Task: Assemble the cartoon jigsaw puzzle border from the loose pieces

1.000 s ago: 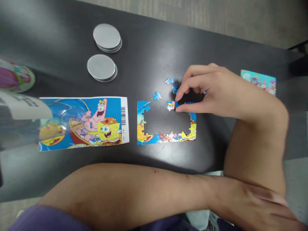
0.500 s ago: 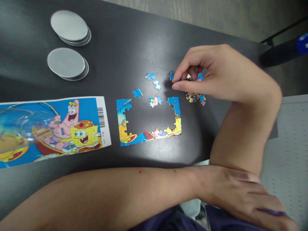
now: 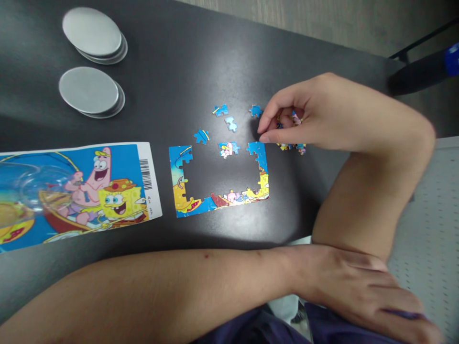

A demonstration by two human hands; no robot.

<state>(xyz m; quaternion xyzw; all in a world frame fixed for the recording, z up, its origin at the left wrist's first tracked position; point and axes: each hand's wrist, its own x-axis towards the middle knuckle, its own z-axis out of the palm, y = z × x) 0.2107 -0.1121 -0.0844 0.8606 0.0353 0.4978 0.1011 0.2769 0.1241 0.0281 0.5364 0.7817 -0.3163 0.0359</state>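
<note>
My right hand point(image 3: 297, 114) hovers at the right of the partly joined jigsaw puzzle point(image 3: 181, 205), wrist bent and fingers toward the left. A small gap shows between its thumb and index fingertips, with nothing visible in it. Just left of the index finger lies a blue puzzle piece point(image 3: 255, 111). Under the hand, a pile of puzzle pieces point(image 3: 296, 147) is partly hidden. My left hand point(image 3: 376, 291) rests at the lower right by my right arm, fingers stretched out. Above the frame's gap lie a pink-and-blue piece point(image 3: 228, 149), a pale blue piece point(image 3: 231, 124) and blue pieces point(image 3: 202, 136).
A printed cartoon picture sheet point(image 3: 124, 167) with a barcode and clear plastic on it lies at left. Two stacks of grey oval discs point(image 3: 91, 31) stand at the upper left of the dark table point(image 3: 172, 76). A dark object with a blue part point(image 3: 452, 59) is at far right.
My right hand has shifted slightly down and right relative to the blue piece, which now shows whole beside the index finger. The view has shifted a little. My left hand stays put.
</note>
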